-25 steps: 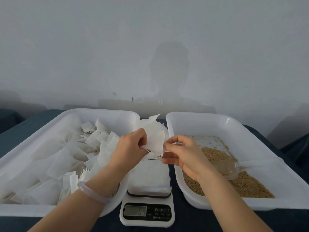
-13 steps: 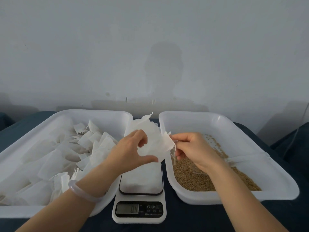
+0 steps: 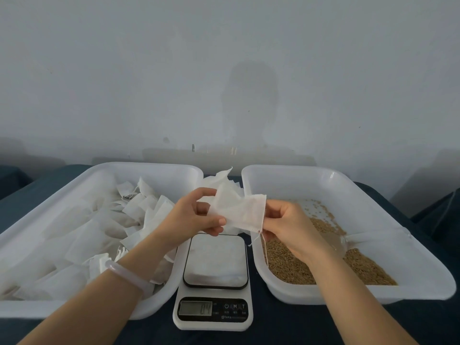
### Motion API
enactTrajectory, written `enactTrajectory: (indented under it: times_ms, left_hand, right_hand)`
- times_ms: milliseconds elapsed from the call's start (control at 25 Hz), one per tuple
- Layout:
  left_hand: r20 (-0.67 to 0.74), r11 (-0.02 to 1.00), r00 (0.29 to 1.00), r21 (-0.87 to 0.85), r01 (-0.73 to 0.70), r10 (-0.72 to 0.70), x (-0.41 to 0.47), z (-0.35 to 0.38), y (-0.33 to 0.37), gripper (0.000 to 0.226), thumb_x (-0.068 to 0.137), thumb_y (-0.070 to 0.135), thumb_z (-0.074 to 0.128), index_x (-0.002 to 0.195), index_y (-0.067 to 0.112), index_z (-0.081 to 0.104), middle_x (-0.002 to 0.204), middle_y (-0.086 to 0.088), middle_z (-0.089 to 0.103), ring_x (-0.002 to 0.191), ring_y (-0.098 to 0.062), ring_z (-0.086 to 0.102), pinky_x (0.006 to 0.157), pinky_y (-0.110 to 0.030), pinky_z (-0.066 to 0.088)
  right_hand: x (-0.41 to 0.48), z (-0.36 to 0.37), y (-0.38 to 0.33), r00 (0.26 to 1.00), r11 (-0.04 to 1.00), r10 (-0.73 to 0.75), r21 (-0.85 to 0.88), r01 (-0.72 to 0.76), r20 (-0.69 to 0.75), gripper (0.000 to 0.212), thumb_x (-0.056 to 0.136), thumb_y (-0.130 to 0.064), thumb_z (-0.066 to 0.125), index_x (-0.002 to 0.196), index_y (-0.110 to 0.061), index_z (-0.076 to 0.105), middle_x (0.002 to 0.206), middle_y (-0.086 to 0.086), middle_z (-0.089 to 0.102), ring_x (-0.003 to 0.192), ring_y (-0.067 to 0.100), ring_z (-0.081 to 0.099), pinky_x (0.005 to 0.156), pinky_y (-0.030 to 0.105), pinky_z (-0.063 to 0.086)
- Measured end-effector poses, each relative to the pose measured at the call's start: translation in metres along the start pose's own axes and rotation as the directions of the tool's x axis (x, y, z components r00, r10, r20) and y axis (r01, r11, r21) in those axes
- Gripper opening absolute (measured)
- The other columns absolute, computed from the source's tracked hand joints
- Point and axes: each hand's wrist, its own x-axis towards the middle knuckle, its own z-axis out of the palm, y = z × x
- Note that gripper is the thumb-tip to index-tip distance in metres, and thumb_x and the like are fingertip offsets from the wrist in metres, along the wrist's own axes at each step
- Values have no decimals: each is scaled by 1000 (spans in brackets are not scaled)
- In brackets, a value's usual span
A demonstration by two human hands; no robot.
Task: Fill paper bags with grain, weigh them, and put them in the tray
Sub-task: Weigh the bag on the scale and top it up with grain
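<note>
Both hands hold one empty white paper bag [image 3: 241, 212] above the scale [image 3: 214, 277]. My left hand [image 3: 194, 215] pinches its left side, and my right hand [image 3: 291, 225] pinches its right edge, where a thin string hangs down. The scale's platform carries a white pad and its display shows a small reading. Brown grain [image 3: 298, 265] lies in the white tray on the right [image 3: 373, 202], with a clear scoop [image 3: 333, 241] resting in it behind my right wrist. The left white tray [image 3: 104, 170] holds several white bags [image 3: 82, 235].
More loose white bags [image 3: 221, 178] stand between the two trays behind the scale. Everything sits on a dark blue surface [image 3: 286, 322] against a pale wall. A pale bangle [image 3: 127, 275] circles my left wrist.
The bag has been spread wider between my hands, and my right hand has shifted to its right edge. The camera view has tilted slightly.
</note>
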Motion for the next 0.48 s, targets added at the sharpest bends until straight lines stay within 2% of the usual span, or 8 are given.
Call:
enactTrajectory:
  times_ms: [120, 200, 240, 280, 320, 360, 400, 480]
  left_hand:
    - [-27, 998, 999, 56, 34, -32, 0, 6, 1, 59, 70, -1, 77, 119, 18, 52, 68, -3, 68, 64, -20, 67, 60, -26, 55]
    - [-78, 949, 986, 293, -118, 146, -5, 10, 4, 78, 61, 20, 86, 126, 29, 45, 100, 8, 66, 99, -10, 63, 83, -20, 51]
    - [-22, 844, 958, 480, -239, 284, -9, 13, 9, 93, 55, 37, 87, 132, 34, 36, 124, 16, 53, 120, 0, 47, 97, -15, 39]
    - [111, 681, 919, 640, -356, 377, -11, 18, 15, 108, 50, 54, 83, 139, 35, 25, 141, 21, 33, 132, 7, 27, 107, -9, 24]
    - [252, 500, 883, 747, -438, 397, -10, 26, 21, 119, 48, 65, 77, 144, 31, 16, 147, 23, 18, 136, 9, 12, 110, -8, 10]
    - [346, 363, 870, 806, -467, 351, -9, 35, 27, 124, 48, 70, 74, 147, 26, 13, 149, 21, 15, 138, 6, 8, 112, -11, 2]
    - [385, 284, 875, 839, -465, 294, -7, 45, 31, 122, 51, 69, 73, 147, 23, 15, 149, 15, 22, 138, 1, 14, 114, -16, 1]
    - [375, 242, 890, 867, -436, 259, -4, 62, 37, 96, 59, 62, 72, 138, 19, 37, 133, 6, 49, 125, -10, 41, 113, -24, 15]
  right_hand:
    - [-4, -10, -2, 999, 995, -46, -83, 46, 5, 35, 75, 1, 67, 95, -26, 74, 60, 5, 60, 51, 14, 52, 54, 25, 46]
    - [-10, -16, -4, 996, 979, -89, -181, 89, 9, 38, 74, 0, 66, 93, -31, 74, 57, 3, 59, 51, 13, 51, 55, 28, 45]
    - [-13, -17, -7, 994, 964, -108, -240, 112, 30, 39, 73, 0, 66, 92, -33, 74, 55, 0, 58, 50, 12, 51, 55, 28, 44]
    - [-16, -17, -10, 990, 946, -124, -293, 136, 61, 39, 73, -2, 66, 92, -35, 73, 55, -2, 58, 50, 10, 51, 54, 27, 43]
    - [-19, -16, -13, 987, 932, -129, -330, 153, 92, 39, 73, -4, 67, 93, -37, 72, 56, -3, 58, 50, 9, 51, 54, 25, 44]
    - [-21, -15, -16, 985, 924, -129, -347, 161, 115, 38, 74, -6, 68, 95, -37, 71, 58, -1, 60, 52, 10, 52, 53, 24, 44]
    - [-23, -14, -18, 983, 919, -129, -358, 167, 130, 36, 75, -8, 67, 97, -36, 71, 63, 1, 63, 53, 11, 54, 54, 24, 45]
    - [-25, -13, -20, 982, 907, -139, -382, 178, 127, 29, 80, -12, 64, 98, -34, 71, 66, -3, 67, 53, 7, 56, 52, 18, 43]
